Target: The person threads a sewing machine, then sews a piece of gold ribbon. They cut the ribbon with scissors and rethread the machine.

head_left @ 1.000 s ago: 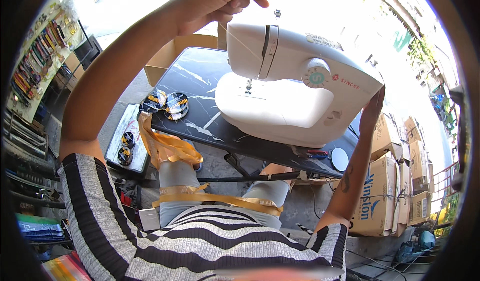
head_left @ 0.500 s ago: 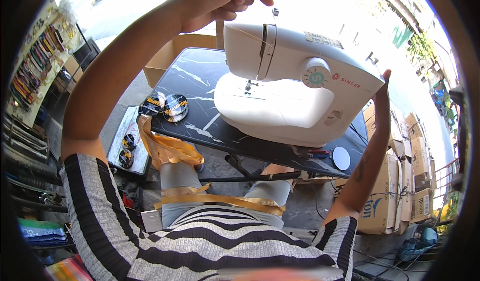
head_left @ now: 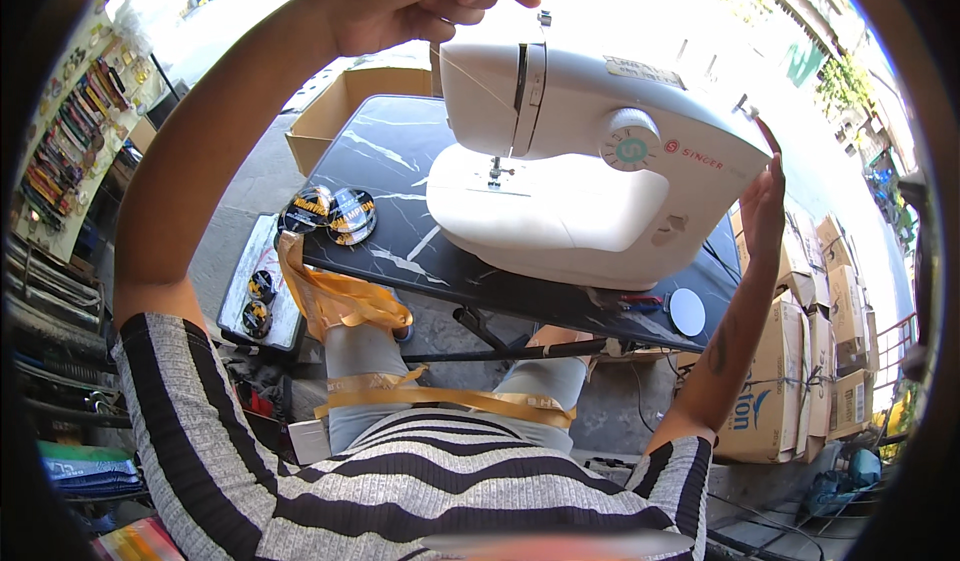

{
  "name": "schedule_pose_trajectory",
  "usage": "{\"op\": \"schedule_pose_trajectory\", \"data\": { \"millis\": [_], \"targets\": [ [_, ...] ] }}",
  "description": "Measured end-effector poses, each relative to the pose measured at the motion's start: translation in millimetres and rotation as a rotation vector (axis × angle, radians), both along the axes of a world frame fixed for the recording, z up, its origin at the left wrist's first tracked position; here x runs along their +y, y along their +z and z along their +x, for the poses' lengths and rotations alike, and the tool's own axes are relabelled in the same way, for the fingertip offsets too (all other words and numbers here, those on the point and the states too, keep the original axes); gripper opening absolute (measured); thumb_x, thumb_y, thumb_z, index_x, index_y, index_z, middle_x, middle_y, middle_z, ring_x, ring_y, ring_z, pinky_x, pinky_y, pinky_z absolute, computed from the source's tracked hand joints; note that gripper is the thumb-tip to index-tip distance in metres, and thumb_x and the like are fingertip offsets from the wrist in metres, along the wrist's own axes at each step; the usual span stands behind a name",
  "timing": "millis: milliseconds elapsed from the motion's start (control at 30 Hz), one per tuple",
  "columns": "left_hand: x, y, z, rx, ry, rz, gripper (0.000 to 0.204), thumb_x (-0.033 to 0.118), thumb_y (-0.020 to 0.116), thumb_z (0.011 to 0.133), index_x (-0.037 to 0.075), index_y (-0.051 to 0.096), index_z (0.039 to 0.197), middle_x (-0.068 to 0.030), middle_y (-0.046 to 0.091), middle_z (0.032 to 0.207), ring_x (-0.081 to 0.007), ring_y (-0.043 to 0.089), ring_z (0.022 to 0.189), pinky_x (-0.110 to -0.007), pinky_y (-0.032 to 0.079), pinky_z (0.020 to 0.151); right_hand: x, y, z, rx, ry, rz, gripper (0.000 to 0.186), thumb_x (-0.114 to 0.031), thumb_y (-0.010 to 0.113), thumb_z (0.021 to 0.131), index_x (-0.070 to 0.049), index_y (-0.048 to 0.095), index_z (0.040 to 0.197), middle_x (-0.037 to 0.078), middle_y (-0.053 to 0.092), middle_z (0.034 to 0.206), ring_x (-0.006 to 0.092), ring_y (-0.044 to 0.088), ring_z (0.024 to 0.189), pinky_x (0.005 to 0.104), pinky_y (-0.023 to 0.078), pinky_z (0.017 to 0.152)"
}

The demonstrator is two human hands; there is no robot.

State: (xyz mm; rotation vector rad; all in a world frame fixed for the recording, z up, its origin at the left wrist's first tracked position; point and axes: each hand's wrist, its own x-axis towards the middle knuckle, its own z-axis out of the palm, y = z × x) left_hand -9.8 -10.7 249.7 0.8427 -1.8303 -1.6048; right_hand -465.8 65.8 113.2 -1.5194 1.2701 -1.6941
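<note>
A white sewing machine (head_left: 690, 196) stands on a dark marble-patterned table (head_left: 385, 146). My left hand (head_left: 425, 3) is raised above its left end, fingers curled and thumb and index tips nearly together beside the small metal top post (head_left: 545, 18). Pale thread (head_left: 478, 83) slants across the machine's front to the slot; its upper part, toward that hand, fades into glare. My right hand (head_left: 765, 206) rests against the machine's right end, one finger stretched up beside the spool pin (head_left: 745, 106). The presser foot (head_left: 495, 169) sits over the machine bed.
Round black-and-gold labelled rolls (head_left: 351, 216) lie at the table's left edge. A round white disc (head_left: 686, 312) is near its right corner. Gold ribbon (head_left: 450, 398) drapes over my lap. Cardboard boxes (head_left: 775, 391) are stacked at right; an open carton (head_left: 335, 121) stands behind the table.
My left hand has shifted slightly left and up. On the right, my hand has lowered a little along the machine's end, and a finger now reaches up toward the spool pin.
</note>
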Motion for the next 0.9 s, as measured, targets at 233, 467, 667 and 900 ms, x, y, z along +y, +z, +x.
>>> {"op": "schedule_pose_trajectory", "data": {
  "millis": [233,467,667,900],
  "targets": [
    [0,-5,-1,0.023,0.104,0.003,0.031,0.022,0.065,0.095,0.0,0.062,0.116,0.0079,0.043,0.066,-0.002,0.037,0.058,-0.019,0.028,0.046,-1,-13,-3,-0.012,0.021,-0.115,0.06,-0.044,0.044,0.103,-0.004,0.039,0.148,0.014,0.059,0.128,0.021,0.053,0.123,0.0371,0.043,0.101],
    [-1,-6,-5,0.035,0.134,0.016,0.03,0.02,0.062,0.096,0.0,0.061,0.118,0.0073,0.043,0.067,-0.0028,0.037,0.058,-0.019,0.028,0.047,-31,-11,-1,0.201,-0.372,-0.161,0.062,-0.059,0.036,0.101,-0.004,0.065,0.097,-0.002,0.051,0.06,0.005,0.043,0.05,0.0234,0.032,0.047],
    [-11,-16,3,0.119,0.119,0.075,0.031,0.019,0.058,0.098,-0.002,0.058,0.121,0.0074,0.041,0.067,-0.0031,0.036,0.058,-0.019,0.03,0.047,-40,-1,-2,-0.002,-0.361,0.03,0.063,-0.062,0.039,0.099,-0.005,0.064,0.089,-0.001,0.052,0.058,0.0056,0.044,0.046,0.023,0.03,0.04],
    [18,-37,16,0.25,0.234,-0.023,0.033,0.028,0.066,0.094,-0.001,0.067,0.109,0.0085,0.042,0.063,-0.0006,0.035,0.054,-0.018,0.029,0.048,-42,1,5,-0.076,-0.43,0.028,0.062,-0.061,0.039,0.099,-0.005,0.065,0.093,0.0,0.055,0.06,0.0057,0.046,0.047,0.0223,0.032,0.04]
  ]
}}
